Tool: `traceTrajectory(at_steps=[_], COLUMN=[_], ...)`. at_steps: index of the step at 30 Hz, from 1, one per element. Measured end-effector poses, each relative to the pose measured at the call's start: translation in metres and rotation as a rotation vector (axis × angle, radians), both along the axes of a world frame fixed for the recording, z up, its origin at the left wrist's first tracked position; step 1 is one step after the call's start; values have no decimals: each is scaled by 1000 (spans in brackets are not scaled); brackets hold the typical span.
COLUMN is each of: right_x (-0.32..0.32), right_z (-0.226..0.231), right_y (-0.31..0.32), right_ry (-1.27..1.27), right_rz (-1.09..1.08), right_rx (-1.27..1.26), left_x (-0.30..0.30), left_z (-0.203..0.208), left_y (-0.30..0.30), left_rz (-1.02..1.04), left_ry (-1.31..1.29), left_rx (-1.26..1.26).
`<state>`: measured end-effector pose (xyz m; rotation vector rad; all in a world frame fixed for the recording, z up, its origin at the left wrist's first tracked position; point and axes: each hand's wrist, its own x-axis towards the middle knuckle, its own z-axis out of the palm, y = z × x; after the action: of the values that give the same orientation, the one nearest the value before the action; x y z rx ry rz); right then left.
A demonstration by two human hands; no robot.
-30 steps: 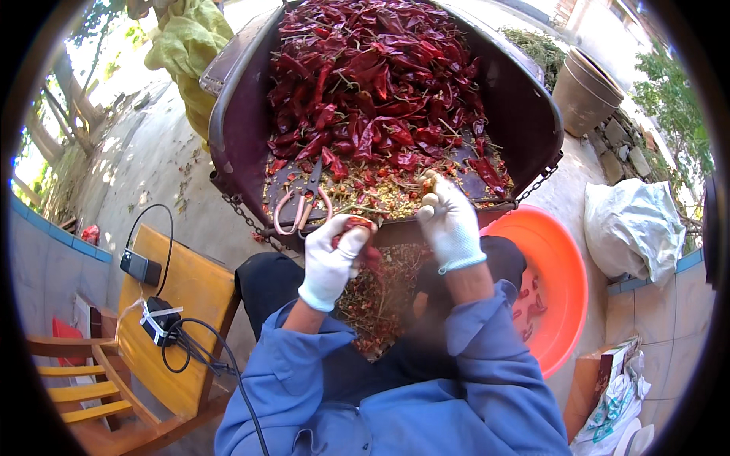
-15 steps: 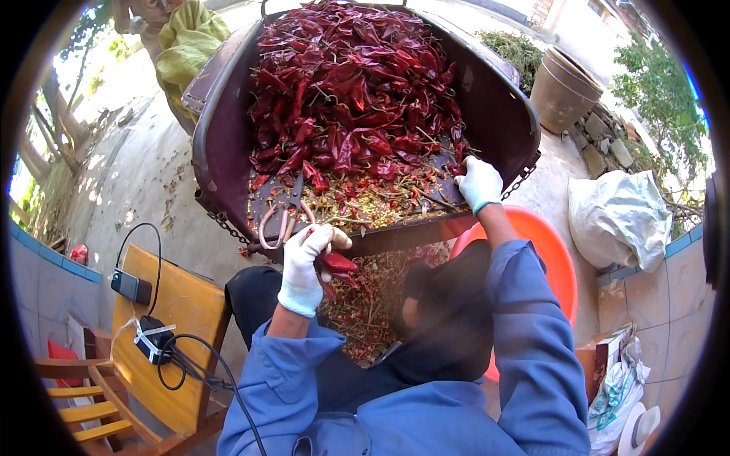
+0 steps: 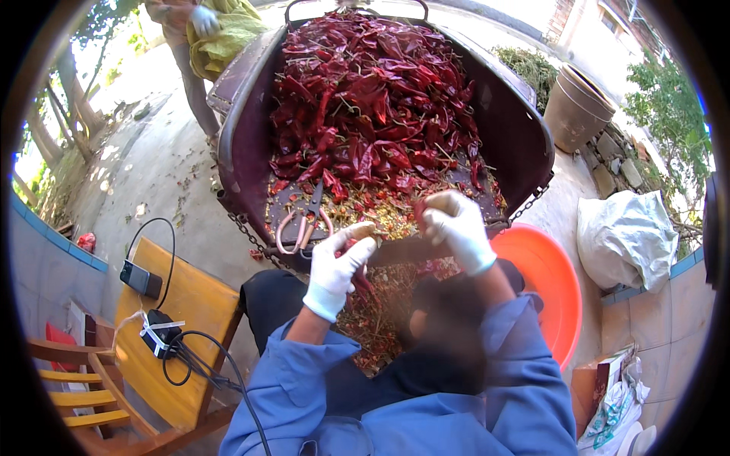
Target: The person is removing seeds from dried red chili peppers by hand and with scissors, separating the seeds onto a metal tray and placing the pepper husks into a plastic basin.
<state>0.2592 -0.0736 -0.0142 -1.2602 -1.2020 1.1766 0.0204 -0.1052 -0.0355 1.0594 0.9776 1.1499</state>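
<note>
My left hand, in a white glove, is closed around dried red chilies in front of the cart's edge. Raised a little to its right is my right hand, also gloved, its fingers pinched on what looks like a red chili. Beyond both hands, a big heap of dried red chilies fills the dark metal cart bed. Scissors with pinkish handles lie on the bed near its front left corner, among seeds and stem bits.
An orange-red basin stands right of my legs; stems and scraps lie between them. Left is a wooden stool bearing black devices and a cable. A white sack sits right. Far left, another person holds a yellow-green sack.
My right hand has left the cart's front right edge and come up toward my left hand, with a chili in its fingers. The view has shifted slightly; the other person's hand now shows.
</note>
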Motion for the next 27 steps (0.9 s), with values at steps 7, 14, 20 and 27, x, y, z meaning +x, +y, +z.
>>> traceTrajectory(at_steps=[7,14,20,27], right_x=[-56,-56,-63,-69], right_z=[-13,-25,-19,-12], right_y=[-35,-31,-36,-38], right_ry=[124,151,-22,-614], right_rz=[229,154,133,41], right_rx=[-25,77,170,752], left_x=[11,9,7,5], left_z=[1,-4,-2,-14], left_y=[-2,-4,-4,-2], left_rz=[-83,31,260,225], left_ry=[143,640,737,898], left_rx=[127,564,626,737])
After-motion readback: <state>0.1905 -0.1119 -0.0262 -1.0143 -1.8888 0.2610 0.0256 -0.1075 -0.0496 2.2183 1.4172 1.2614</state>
